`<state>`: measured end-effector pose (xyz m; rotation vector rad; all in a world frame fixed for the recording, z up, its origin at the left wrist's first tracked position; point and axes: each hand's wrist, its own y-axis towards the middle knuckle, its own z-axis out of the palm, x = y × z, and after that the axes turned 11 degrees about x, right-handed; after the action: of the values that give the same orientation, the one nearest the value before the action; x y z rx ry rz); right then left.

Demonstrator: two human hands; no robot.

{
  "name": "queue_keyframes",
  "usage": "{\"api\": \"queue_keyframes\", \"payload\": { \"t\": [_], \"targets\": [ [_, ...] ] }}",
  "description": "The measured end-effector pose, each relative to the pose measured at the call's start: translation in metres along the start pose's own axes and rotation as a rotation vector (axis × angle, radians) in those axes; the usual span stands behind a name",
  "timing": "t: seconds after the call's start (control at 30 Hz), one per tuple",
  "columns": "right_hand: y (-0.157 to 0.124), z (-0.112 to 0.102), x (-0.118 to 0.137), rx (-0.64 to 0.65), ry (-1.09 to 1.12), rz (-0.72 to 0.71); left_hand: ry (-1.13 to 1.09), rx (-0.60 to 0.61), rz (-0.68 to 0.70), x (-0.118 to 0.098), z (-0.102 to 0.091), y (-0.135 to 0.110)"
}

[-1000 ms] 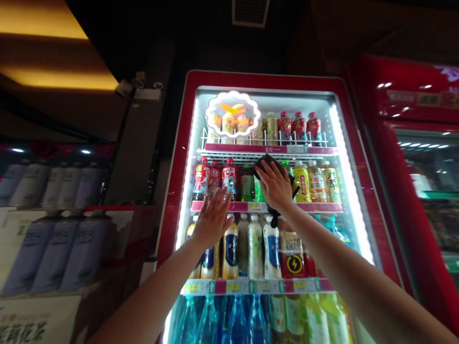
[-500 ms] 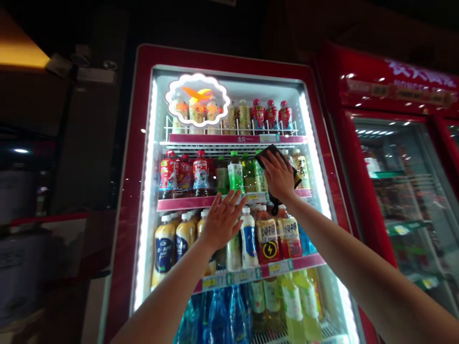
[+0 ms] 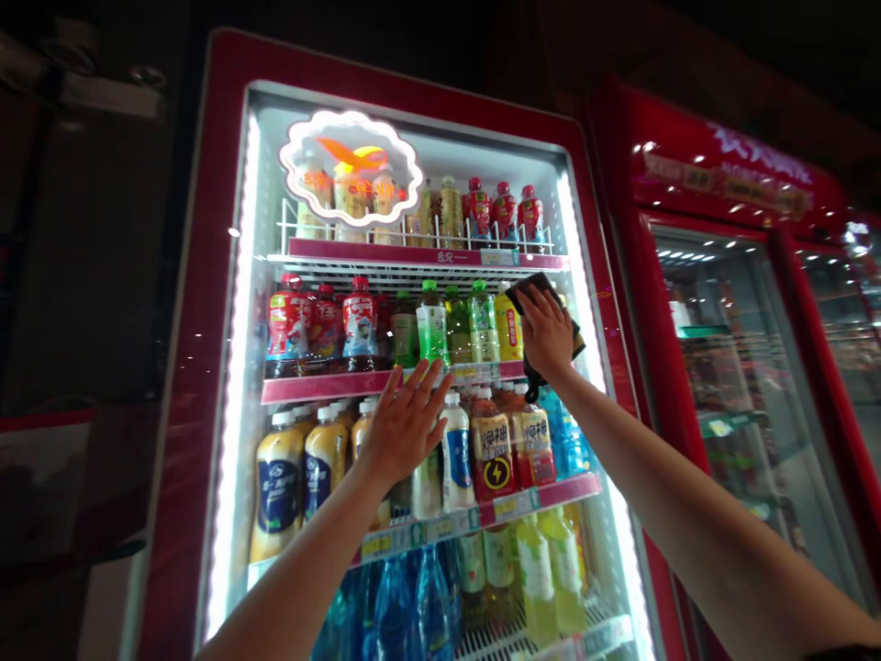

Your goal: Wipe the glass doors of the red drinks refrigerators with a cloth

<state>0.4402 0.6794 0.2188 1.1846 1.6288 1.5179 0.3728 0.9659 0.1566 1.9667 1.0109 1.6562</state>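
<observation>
My right hand [image 3: 548, 336] lies over a dark cloth [image 3: 534, 281] and presses it to the glass door [image 3: 482, 156] of a lit red drinks fridge. A paler yellowish edge and a small hanging loop show on the cloth. Lower and to the left, my left hand [image 3: 403, 427] is open, fingers spread, held up at the same door; whether its palm touches the glass I cannot tell. Behind the glass, green-capped bottles [image 3: 432, 326] stand between the hands, and a yellow pack [image 3: 509, 329] shows just left of the cloth.
A round glowing sign [image 3: 351, 170] sits at the door's upper left. Bright light strips run down both sides. Shelves inside hold many bottles, with blue ones [image 3: 395, 601] at the bottom. A second red fridge [image 3: 640, 275] stands close on the right.
My right hand has slid the cloth to the right over the glass, uncovering the yellow pack. My left hand stays spread at the door. The view has shifted so the fridge appears further left.
</observation>
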Motion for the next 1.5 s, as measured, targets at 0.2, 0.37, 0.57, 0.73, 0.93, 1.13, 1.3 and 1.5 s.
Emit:
{"api": "queue_keyframes", "payload": {
  "t": [0.2,0.37,0.57,0.73,0.93,1.13,1.3,1.5],
  "targets": [
    [-0.041,0.007,0.0,0.018,-0.032,0.027,-0.087,-0.036,0.003,0.0,-0.001,0.002],
    [0.005,0.007,0.012,0.077,-0.099,-0.115,-0.117,-0.068,0.001,0.001,-0.001,0.003],
    [0.012,-0.001,-0.04,-0.041,-0.05,0.19,-0.105,-0.07,0.019,0.003,-0.004,0.004],
    [-0.005,-0.001,-0.041,0.102,-0.146,0.057,-0.114,-0.065,0.018,0.003,-0.004,0.006],
    [0.048,-0.012,-0.077,0.031,-0.116,0.133,-0.091,-0.083,0.007,0.003,-0.005,0.007],
    [0.005,-0.006,-0.119,0.002,-0.152,0.271,-0.111,-0.076,0.003,0.001,-0.007,0.009],
    [0.039,-0.016,-0.125,0.096,-0.146,0.205,-0.134,-0.097,0.004,0.002,-0.006,0.012],
    [0.055,-0.023,-0.149,0.08,-0.175,0.197,-0.119,-0.088,0.001,0.005,-0.002,0.012]
  ]
}}
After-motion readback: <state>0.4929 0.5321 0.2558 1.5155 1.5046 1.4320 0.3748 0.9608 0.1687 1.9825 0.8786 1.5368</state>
